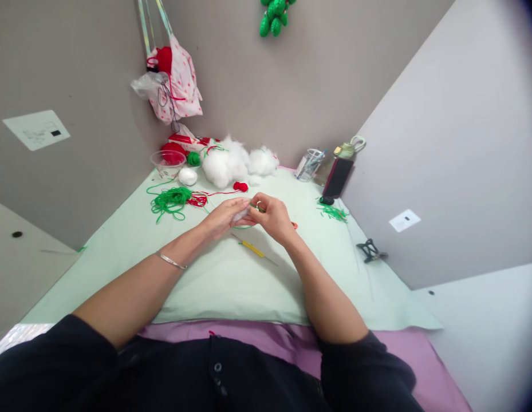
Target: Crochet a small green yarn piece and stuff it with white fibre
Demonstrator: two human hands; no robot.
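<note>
You face a corner where plain grey-brown walls point(291, 86) meet a paler wall point(454, 131) on your right, with a white plate point(36, 130) at left and another white plate point(404, 221) at right, above a pale green covering point(248, 286) with pinkish-purple fabric point(433, 366) showing below its near edge.

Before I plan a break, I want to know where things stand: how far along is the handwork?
Green pieces hanging on the wall look finished. In hand: the left hand holds a small white piece, the right hand at it. Likely left: that piece; loose green yarn and white stuffing remain. I can't tell how much more.
</note>
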